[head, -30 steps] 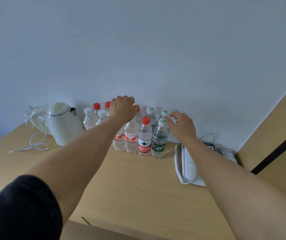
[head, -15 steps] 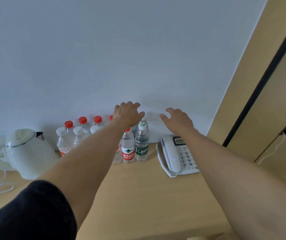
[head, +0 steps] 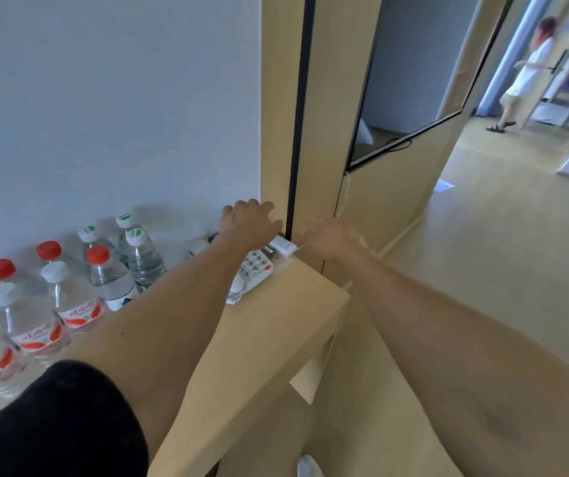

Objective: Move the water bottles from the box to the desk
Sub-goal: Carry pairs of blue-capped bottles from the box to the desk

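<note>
Several clear water bottles (head: 69, 297) with red, white and green-marked caps stand in a cluster on the wooden desk (head: 276, 325) against the wall, at the left. My left hand (head: 250, 220) hovers empty above the phone, fingers apart, to the right of the bottles. My right hand (head: 336, 237) is blurred, empty and open, past the desk's right end. No box is in view.
A white desk phone (head: 253, 270) lies at the desk's right end with a small white item (head: 284, 246) behind it. A wooden panel (head: 314, 132) and a wall screen (head: 410, 80) rise to the right. A person (head: 523, 74) stands far down the corridor.
The view has swung right, so the bottles and kettle slid left and the kettle left the frame. Both hands moved off the bottles and now reach past the phone, holding nothing.
</note>
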Demonstrator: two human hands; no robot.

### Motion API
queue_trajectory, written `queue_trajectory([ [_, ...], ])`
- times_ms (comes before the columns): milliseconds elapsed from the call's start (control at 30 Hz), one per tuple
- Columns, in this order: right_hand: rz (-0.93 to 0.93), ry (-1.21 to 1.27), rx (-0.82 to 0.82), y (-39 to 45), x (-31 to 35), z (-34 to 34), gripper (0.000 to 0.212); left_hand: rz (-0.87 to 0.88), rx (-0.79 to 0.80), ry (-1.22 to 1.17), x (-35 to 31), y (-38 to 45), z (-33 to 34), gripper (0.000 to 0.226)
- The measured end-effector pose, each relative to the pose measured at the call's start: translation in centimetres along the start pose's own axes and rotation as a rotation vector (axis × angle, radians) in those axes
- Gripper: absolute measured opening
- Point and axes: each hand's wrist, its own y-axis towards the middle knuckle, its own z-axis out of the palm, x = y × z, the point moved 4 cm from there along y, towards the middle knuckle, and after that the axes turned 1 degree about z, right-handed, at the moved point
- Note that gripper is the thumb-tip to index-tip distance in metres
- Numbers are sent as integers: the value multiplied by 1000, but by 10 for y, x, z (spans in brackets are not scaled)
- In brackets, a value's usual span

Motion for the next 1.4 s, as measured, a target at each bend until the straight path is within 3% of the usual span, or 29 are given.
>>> queue_trajectory([
  [200,267,71,-102,-52,-101,-19,55,207,52,-36,-112,4,16,53],
  [667,629,60,-156,-181,-304,-62,62,564,150,-69,-359,-14,59,57],
  [1000,734,120,-163,-237,-436,-83,61,595,187,4,-494,-22,87,58],
  [1400,784,171,-156,-254,-532,-103,63,589,234,43,-591,-7,104,59],
])
